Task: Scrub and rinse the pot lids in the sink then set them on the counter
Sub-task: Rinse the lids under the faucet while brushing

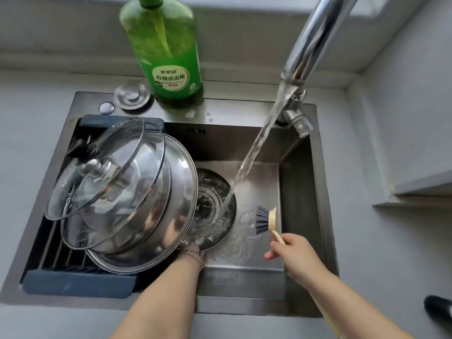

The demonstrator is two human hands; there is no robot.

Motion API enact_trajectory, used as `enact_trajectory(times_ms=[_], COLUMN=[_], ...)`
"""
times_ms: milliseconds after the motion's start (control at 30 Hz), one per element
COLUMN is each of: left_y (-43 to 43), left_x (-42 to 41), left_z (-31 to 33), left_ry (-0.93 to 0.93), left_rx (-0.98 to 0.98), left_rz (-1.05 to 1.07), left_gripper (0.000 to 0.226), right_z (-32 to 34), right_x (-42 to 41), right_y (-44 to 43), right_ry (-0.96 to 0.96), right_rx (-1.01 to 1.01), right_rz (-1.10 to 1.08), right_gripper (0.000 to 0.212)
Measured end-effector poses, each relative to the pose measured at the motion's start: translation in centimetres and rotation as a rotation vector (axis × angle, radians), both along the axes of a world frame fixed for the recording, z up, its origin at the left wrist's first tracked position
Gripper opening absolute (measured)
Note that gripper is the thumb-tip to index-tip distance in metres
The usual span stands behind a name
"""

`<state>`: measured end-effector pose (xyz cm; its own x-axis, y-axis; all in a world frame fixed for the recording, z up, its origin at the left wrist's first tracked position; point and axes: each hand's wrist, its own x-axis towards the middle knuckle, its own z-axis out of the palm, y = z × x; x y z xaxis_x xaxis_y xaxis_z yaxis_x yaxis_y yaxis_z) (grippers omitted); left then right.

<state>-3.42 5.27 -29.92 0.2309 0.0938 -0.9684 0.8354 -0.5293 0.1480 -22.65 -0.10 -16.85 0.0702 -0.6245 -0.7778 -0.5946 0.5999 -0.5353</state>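
A glass lid [212,206] stands tilted in the steel sink [300,206] under the running water. My left hand [193,253] reaches down to its lower rim, fingers hidden behind the stacked lids. My right hand [291,253] grips the wooden handle of a dish brush [265,220], whose dark bristles point left, just right of that lid. Three more lids lean in the rack at left: a small glass lid [95,167] on top, a second glass lid [115,204] under it, and a large steel lid [176,209] at the bottom.
The chrome faucet [308,52] pours a stream [256,143] onto the lid. A green detergent bottle [168,59] and a drain plug [133,94] stand on the sink's back ledge. A dark blue drying rack [78,285] fills the sink's left half. Grey counter [391,241] surrounds it.
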Motion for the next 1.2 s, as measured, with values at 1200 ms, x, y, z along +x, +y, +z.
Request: enact_trajectory(times_ms=[1200], left_y=[0.9], left_x=[-3.5], left_z=[25.8], left_ry=[0.293], left_rx=[-0.417], left_rz=[-0.668], left_gripper=[0.024], right_z=[19.0], right_x=[-4.7], right_y=[-4.8], right_ry=[0.356], right_rx=[-0.510], right_rz=[0.457], right_gripper=[0.032])
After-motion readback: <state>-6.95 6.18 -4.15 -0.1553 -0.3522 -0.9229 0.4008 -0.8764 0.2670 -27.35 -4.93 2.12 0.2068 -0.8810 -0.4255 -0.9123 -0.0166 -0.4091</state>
